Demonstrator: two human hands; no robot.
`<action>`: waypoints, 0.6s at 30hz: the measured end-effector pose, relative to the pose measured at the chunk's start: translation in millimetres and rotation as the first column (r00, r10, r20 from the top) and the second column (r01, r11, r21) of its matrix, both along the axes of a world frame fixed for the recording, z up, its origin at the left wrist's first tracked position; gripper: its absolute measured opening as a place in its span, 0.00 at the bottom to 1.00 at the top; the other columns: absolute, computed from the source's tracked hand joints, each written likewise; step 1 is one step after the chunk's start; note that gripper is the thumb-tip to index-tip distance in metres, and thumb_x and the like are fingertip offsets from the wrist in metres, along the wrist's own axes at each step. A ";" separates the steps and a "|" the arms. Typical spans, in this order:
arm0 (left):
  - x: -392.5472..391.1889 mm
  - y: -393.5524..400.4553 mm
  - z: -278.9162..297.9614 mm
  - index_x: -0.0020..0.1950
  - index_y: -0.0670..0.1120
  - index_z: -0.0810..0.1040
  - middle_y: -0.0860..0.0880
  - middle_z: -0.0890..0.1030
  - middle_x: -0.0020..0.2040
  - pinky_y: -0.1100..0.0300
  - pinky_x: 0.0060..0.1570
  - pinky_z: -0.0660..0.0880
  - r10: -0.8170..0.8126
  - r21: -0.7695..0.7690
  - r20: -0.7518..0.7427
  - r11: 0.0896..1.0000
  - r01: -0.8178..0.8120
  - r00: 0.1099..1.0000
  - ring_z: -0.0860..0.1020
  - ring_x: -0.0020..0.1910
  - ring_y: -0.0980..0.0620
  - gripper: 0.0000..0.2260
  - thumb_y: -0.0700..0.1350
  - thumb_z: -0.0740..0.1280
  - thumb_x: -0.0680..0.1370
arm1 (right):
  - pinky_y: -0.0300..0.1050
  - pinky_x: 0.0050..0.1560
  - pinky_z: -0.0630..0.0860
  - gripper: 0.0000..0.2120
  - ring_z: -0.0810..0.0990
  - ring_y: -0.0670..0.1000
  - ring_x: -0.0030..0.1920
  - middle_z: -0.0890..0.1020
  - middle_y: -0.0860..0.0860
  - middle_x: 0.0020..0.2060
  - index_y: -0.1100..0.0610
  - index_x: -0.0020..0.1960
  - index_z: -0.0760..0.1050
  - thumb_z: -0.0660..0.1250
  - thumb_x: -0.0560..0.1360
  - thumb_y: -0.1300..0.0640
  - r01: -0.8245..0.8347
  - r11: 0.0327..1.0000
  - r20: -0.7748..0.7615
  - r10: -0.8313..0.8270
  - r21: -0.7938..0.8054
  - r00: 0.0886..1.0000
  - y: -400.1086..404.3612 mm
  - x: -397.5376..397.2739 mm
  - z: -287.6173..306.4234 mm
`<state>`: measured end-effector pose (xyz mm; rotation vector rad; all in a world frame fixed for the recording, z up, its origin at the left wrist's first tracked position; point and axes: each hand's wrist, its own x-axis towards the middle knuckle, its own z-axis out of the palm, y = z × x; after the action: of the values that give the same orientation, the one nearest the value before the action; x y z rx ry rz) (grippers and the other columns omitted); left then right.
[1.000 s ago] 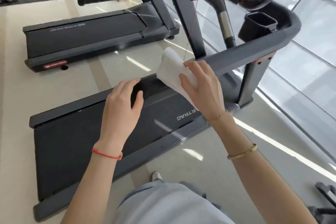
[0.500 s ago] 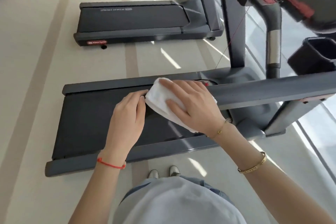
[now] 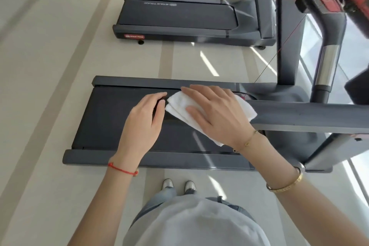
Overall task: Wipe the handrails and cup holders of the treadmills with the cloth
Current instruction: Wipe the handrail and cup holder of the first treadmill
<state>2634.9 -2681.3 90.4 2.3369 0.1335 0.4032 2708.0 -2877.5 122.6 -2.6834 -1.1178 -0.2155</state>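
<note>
Right hand (image 3: 216,113) lies flat, fingers straight, pressing the folded cloth (image 3: 179,104) onto the free end of the near handrail (image 3: 311,117). Left hand (image 3: 144,124) hovers just beside the cloth edge, fingers relaxed, holding nothing. Beyond the handrail: belt (image 3: 111,118), open floor (image 3: 60,66), second treadmill (image 3: 187,18).

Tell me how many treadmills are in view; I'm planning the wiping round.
2: the near treadmill beneath the hands, and the far treadmill beyond it across the floor. More may stand outside the frame.
</note>
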 end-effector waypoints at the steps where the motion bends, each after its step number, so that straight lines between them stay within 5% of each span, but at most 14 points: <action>1: -0.4 1.1 0.2 0.67 0.46 0.76 0.53 0.79 0.62 0.65 0.62 0.71 -0.007 0.005 -0.004 1.000 0.007 1.000 0.77 0.61 0.57 0.14 0.45 0.57 0.84 | 0.52 0.56 0.71 0.23 0.75 0.54 0.57 0.74 0.45 0.66 0.46 0.73 0.66 0.51 0.81 0.42 0.001 1.000 -0.004 -0.001 0.007 1.000 -2.3 -0.9 -0.8; 8: -1.6 3.0 0.2 0.68 0.47 0.75 0.55 0.78 0.64 0.67 0.63 0.69 -0.019 -0.005 -0.014 1.000 0.019 1.000 0.75 0.62 0.59 0.15 0.46 0.57 0.84 | 0.51 0.52 0.68 0.23 0.76 0.54 0.47 0.80 0.45 0.52 0.45 0.59 0.77 0.50 0.79 0.35 0.183 0.980 0.071 -0.189 0.073 0.979 -26.2 6.7 -0.5; 13: -1.3 2.9 -2.1 0.66 0.46 0.76 0.54 0.79 0.61 0.66 0.59 0.72 -0.032 -0.035 0.003 0.999 0.032 0.999 0.76 0.58 0.60 0.13 0.45 0.57 0.84 | 0.50 0.43 0.68 0.18 0.74 0.55 0.38 0.78 0.48 0.37 0.52 0.47 0.79 0.54 0.80 0.44 0.174 0.976 0.179 -0.195 0.128 0.964 26.2 1.1 -14.4; 18: -1.0 4.9 -2.2 0.69 0.48 0.75 0.55 0.78 0.64 0.66 0.63 0.70 -0.041 -0.028 -0.009 0.999 0.040 0.999 0.75 0.63 0.60 0.15 0.47 0.57 0.84 | 0.50 0.40 0.68 0.16 0.71 0.54 0.35 0.76 0.48 0.32 0.52 0.40 0.77 0.55 0.80 0.50 0.261 0.946 0.233 -0.303 0.193 0.924 -7.7 5.7 -17.3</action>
<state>2633.9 -2676.5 88.1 2.3103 0.0958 0.3675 2713.7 -2885.2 105.2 -2.7148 -0.7281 -0.6942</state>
